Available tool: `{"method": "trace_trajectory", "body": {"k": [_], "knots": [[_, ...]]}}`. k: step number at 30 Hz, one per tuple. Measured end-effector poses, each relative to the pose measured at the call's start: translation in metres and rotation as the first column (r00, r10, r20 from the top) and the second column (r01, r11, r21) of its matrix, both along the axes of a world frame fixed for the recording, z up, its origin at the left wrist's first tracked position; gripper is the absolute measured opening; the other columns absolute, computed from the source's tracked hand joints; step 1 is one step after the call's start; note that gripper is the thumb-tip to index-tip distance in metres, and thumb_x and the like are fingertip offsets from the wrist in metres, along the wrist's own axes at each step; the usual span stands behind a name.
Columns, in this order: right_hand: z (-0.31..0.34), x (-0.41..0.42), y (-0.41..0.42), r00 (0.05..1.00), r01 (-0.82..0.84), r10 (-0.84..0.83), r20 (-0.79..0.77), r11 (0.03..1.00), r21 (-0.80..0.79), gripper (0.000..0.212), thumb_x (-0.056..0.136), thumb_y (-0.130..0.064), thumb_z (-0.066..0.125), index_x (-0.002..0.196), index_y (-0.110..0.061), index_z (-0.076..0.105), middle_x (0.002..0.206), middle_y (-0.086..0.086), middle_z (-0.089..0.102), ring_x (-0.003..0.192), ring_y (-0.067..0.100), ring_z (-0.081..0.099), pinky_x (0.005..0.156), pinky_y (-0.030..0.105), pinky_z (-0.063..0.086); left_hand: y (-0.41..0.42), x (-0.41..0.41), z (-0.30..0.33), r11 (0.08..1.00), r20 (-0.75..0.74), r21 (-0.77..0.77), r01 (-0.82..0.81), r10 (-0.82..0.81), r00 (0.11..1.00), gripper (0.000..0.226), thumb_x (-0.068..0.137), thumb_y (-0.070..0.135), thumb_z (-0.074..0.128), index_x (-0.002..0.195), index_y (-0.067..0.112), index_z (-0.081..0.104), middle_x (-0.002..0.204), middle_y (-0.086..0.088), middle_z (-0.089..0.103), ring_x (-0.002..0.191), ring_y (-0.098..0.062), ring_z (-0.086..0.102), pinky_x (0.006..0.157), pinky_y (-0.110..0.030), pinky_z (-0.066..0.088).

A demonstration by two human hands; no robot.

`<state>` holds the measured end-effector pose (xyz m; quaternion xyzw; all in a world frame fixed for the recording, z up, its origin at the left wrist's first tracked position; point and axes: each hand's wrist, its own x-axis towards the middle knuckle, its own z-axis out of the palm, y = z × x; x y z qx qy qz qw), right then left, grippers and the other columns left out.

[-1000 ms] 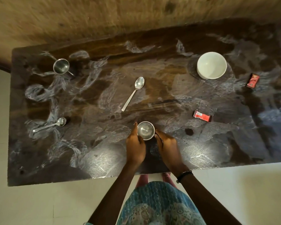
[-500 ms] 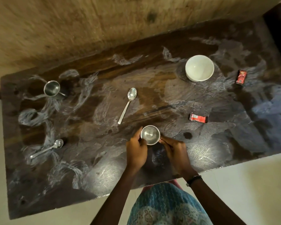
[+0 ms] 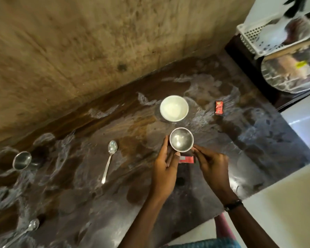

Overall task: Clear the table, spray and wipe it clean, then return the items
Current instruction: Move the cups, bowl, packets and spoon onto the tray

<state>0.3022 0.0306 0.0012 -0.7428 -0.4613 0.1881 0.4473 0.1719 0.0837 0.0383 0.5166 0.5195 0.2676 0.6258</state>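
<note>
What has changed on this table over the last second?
Both hands, left hand and right hand, still hold the small steel cup but have lifted it off the table's near edge; it now shows over the nearer red sachet, near the white bowl. The view swung right too. The spoons, the other steel cup and the far red sachet stayed put.

Shiny steel cup (image 3: 181, 139), glossy white bowl (image 3: 174, 108), smeared dark wood table (image 3: 258, 140)

Dim warm light; motion blur throughout; glare on table (image 3: 268, 133); edges warped.
</note>
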Motion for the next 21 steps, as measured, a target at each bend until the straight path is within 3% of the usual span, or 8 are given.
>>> {"method": "trace_trajectory", "body": {"k": [2, 6, 9, 12, 15, 17, 21], "knots": [[0.003, 0.034, 0.003, 1.000, 0.030, -0.030, -0.003, 0.999, 0.013, 0.023, 0.081, 0.000, 0.069, 0.103, -0.008, 0.072, 0.102, -0.014, 0.064, 0.098, -0.014, 0.058, 0.082, 0.003, 0.045, 0.005, 0.035, 0.001, 1.000, 0.041, 0.008, 0.016, -0.016, 0.999, 0.057, 0.092, 0.007, 0.054, 0.144, 0.018, 0.032, 0.146, 0.006, 0.042, 0.129, -0.001, 0.043, 0.094, -0.009, 0.042], [0.010, 0.115, 0.009, 0.997, 0.080, -0.080, -0.014, 0.997, 0.020, 0.021, 0.084, -0.005, 0.067, 0.104, -0.011, 0.072, 0.102, -0.017, 0.065, 0.096, -0.017, 0.058, 0.082, 0.003, 0.045, 0.012, 0.120, 0.002, 0.999, 0.056, 0.021, 0.034, -0.035, 0.998, 0.060, 0.092, 0.007, 0.055, 0.145, 0.022, 0.032, 0.148, 0.007, 0.040, 0.133, -0.006, 0.040, 0.108, -0.025, 0.038], [0.015, 0.184, 0.015, 0.990, 0.134, -0.135, 0.028, 0.991, 0.019, 0.018, 0.084, -0.005, 0.068, 0.101, -0.008, 0.073, 0.099, -0.011, 0.065, 0.092, -0.020, 0.056, 0.080, -0.002, 0.041, 0.019, 0.191, 0.002, 0.999, 0.094, 0.012, 0.050, -0.051, 0.994, 0.060, 0.092, 0.006, 0.054, 0.144, 0.024, 0.031, 0.146, 0.005, 0.043, 0.129, -0.005, 0.045, 0.104, -0.018, 0.040], [0.020, 0.248, 0.025, 0.979, 0.192, -0.193, 0.057, 0.981, 0.023, 0.015, 0.085, -0.009, 0.068, 0.099, -0.006, 0.074, 0.096, -0.009, 0.065, 0.093, -0.012, 0.056, 0.075, -0.004, 0.039, 0.028, 0.258, 0.000, 0.996, 0.133, 0.014, 0.092, -0.093, 0.987, 0.059, 0.093, 0.006, 0.053, 0.146, 0.022, 0.030, 0.150, 0.005, 0.037, 0.134, -0.003, 0.038, 0.108, -0.020, 0.036], [0.020, 0.307, 0.035, 0.967, 0.244, -0.244, 0.073, 0.970, 0.011, 0.016, 0.087, -0.013, 0.067, 0.099, -0.005, 0.074, 0.097, -0.003, 0.069, 0.088, -0.002, 0.062, 0.074, -0.004, 0.039, 0.037, 0.318, -0.004, 0.990, 0.176, -0.006, 0.142, -0.139, 0.974, 0.057, 0.094, 0.006, 0.051, 0.145, 0.022, 0.031, 0.148, 0.012, 0.035, 0.126, 0.010, 0.037, 0.100, -0.007, 0.035], [0.015, 0.339, 0.043, 0.956, 0.285, -0.284, 0.078, 0.959, -0.001, 0.017, 0.088, -0.015, 0.066, 0.097, -0.003, 0.074, 0.094, 0.007, 0.073, 0.086, 0.008, 0.066, 0.071, -0.002, 0.039, 0.045, 0.348, -0.009, 0.981, 0.191, -0.016, 0.193, -0.187, 0.964, 0.055, 0.095, 0.005, 0.049, 0.144, 0.022, 0.032, 0.142, 0.016, 0.037, 0.123, 0.014, 0.037, 0.098, -0.006, 0.035], [-0.002, 0.385, 0.062, 0.934, 0.355, -0.353, 0.057, 0.934, -0.029, 0.021, 0.088, -0.016, 0.066, 0.099, 0.000, 0.073, 0.096, 0.015, 0.073, 0.087, 0.018, 0.069, 0.074, 0.023, 0.051, 0.060, 0.388, -0.024, 0.967, 0.186, -0.049, 0.249, -0.236, 0.954, 0.051, 0.095, 0.005, 0.048, 0.143, 0.020, 0.035, 0.148, 0.005, 0.038, 0.136, -0.005, 0.033, 0.104, -0.016, 0.033]]}}
